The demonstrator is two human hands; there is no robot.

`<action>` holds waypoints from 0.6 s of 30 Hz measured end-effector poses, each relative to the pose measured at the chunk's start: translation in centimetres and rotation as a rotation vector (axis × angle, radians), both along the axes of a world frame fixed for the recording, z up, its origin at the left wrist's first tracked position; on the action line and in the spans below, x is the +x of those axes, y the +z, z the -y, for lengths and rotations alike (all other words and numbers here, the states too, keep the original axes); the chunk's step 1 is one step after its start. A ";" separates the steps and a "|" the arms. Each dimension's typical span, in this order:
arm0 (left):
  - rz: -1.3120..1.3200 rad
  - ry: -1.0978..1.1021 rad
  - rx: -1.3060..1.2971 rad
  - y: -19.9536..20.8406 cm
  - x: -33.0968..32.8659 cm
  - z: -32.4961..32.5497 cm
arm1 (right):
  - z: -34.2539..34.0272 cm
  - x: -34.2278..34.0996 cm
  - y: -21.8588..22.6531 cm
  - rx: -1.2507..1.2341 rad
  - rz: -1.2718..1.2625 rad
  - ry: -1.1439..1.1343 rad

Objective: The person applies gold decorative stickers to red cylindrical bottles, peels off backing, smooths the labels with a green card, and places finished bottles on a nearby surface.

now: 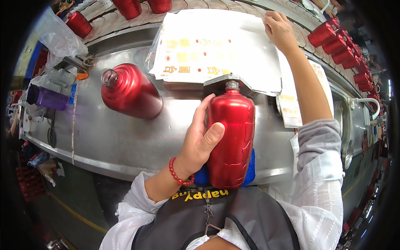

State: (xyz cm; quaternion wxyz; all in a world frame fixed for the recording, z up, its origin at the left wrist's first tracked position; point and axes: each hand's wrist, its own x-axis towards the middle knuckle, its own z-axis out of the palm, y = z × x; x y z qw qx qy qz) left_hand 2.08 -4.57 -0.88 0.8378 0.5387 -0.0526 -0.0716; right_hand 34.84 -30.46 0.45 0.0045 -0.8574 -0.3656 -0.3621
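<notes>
A glossy red glass bottle with a clear threaded neck lies in front of me, its neck pointing away against a notched metal rest. My left hand is closed round its left side, thumb on top. Under its base shows a blue cloth. Beyond the bottle lies a stack of white sheets with gold and red printed decals. At the far right corner of the top sheet, my right hand has its fingers curled in, pinching the edge. A second red bottle stands to the left.
A steel worktable carries everything. Red bottles stand along a conveyor at the back; more red bottles line the right. At left are a purple bottle and a clear plastic bag. More decal sheets lie at right.
</notes>
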 end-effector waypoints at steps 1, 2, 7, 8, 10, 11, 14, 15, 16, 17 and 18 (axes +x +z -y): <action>0.007 0.005 0.000 0.0 0.0 -0.1 | -0.1 -1.2 0.3 0.016 0.017 0.056; 0.006 0.007 -0.001 0.0 0.0 -0.1 | 0.0 -2.5 0.6 0.048 -0.013 0.077; -0.010 -0.010 -0.065 -0.2 -0.1 0.0 | 3.3 -4.9 2.8 0.329 -0.242 0.138; -0.012 -0.018 -0.090 -0.3 -0.2 0.0 | 4.3 -5.1 3.5 0.428 -0.309 0.088; -0.020 -0.038 -0.114 -0.2 0.0 0.2 | 7.7 -3.4 4.3 0.717 -0.551 0.012; -0.026 -0.042 -0.124 -0.2 0.3 0.2 | 8.5 -2.9 5.3 0.859 -0.674 -0.035; -0.021 -0.042 -0.153 0.1 0.1 0.1 | 9.4 -3.1 8.1 0.963 -0.789 -0.057; -0.017 -0.016 -0.148 0.2 -0.2 -0.2 | 6.2 -5.0 10.0 1.018 -0.776 -0.071; -0.022 -0.021 -0.162 0.3 -0.2 -0.1 | 6.8 -5.5 10.8 1.066 -0.775 0.006; -0.019 -0.027 -0.162 0.3 -0.2 0.0 | 7.4 -5.8 11.6 1.104 -0.763 -0.014; -0.018 -0.040 -0.166 0.3 0.0 0.0 | 7.6 -7.1 12.7 1.162 -0.756 0.030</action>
